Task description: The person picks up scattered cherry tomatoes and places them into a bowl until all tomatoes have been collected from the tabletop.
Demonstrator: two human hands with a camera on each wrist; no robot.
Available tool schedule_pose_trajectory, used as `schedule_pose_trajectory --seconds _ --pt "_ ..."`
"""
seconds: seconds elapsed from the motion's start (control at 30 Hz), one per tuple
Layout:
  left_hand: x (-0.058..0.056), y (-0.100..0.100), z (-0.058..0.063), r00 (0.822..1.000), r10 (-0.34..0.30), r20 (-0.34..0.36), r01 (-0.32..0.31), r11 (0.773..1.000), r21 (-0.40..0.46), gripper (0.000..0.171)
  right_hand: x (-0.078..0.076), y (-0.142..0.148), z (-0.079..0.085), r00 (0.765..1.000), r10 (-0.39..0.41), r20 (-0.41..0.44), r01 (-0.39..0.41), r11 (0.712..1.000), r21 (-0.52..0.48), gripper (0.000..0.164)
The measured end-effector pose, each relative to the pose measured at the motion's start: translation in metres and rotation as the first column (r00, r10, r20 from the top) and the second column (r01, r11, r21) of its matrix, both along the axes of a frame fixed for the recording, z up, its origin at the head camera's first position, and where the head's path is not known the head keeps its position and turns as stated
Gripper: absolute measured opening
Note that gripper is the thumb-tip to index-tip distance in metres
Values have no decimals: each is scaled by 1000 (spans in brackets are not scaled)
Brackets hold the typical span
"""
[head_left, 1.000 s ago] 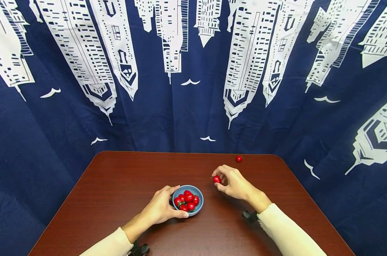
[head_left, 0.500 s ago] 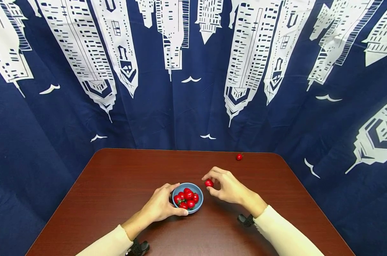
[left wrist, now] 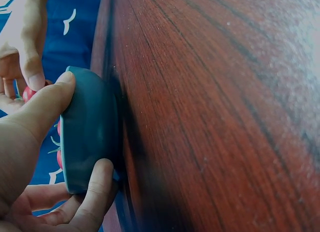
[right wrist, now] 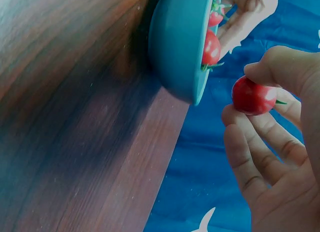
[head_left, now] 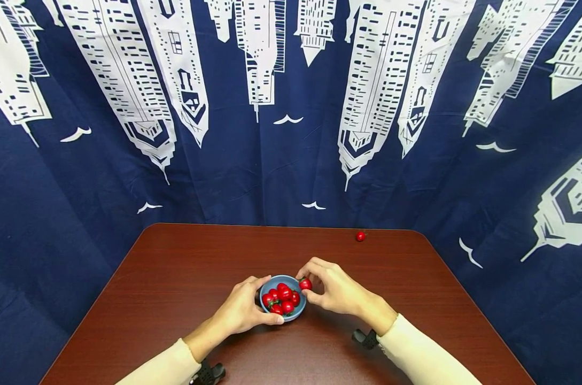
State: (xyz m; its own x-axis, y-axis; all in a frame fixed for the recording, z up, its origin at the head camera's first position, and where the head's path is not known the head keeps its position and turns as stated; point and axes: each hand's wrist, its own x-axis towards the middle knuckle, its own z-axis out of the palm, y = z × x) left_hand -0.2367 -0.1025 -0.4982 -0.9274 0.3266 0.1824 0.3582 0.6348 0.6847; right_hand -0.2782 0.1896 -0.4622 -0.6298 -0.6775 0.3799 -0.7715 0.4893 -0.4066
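My left hand [head_left: 246, 307] grips the side of a small blue bowl [left wrist: 90, 132], thumb at the rim and fingers round its wall. Several red cherry tomatoes [head_left: 284, 293] with green stems lie inside the bowl. Between thumb and fingertips my right hand [head_left: 336, 289] pinches one cherry tomato [right wrist: 253, 95], held over the bowl's right rim in the head view. From the right wrist view, this tomato is apart from those in the bowl, its green stem pointing toward the palm.
One more cherry tomato [head_left: 360, 236] lies near the far edge of the brown wooden table [head_left: 199, 251], right of centre. Behind the table hangs a dark blue cloth [head_left: 233, 176] printed with white buildings and birds.
My right hand has carried its cherry tomato leftward, from the right of the bowl to above its rim. The left hand keeps its grip on the bowl, which stays in place.
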Motion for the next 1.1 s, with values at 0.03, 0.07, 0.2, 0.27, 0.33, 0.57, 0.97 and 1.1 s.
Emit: schedule_pose_trajectory --seconds 0.03,0.07,0.2,0.27,0.33,0.57,0.97,1.1 --pt "0 0 0 1000 0 2 0 1000 -1 107 1 -1 0 1000 5 0 -5 1000 1 31" --pt "0 0 0 1000 0 3 0 1000 -2 107 2 -2 1 1000 11 -1 -11 1000 0 30" --pt "0 0 0 1000 0 -1 0 1000 -5 107 4 -5 2 1000 22 4 -22 1000 3 31" --pt "0 0 0 1000 -2 -6 2 1000 -4 107 6 -6 3 1000 24 8 -24 1000 11 33" --pt "-1 0 0 1000 -5 -7 5 1000 -1 107 7 -7 3 1000 22 9 -22 1000 22 33" --pt "0 0 1 1000 -7 -3 7 1000 5 108 12 -12 5 999 50 8 -50 998 27 32" --pt "-1 0 0 1000 -10 6 11 1000 -7 108 15 -12 5 998 61 20 -62 997 54 45" --pt "-1 0 0 1000 -10 8 10 1000 -6 108 14 -11 5 998 59 -9 -58 996 63 50"
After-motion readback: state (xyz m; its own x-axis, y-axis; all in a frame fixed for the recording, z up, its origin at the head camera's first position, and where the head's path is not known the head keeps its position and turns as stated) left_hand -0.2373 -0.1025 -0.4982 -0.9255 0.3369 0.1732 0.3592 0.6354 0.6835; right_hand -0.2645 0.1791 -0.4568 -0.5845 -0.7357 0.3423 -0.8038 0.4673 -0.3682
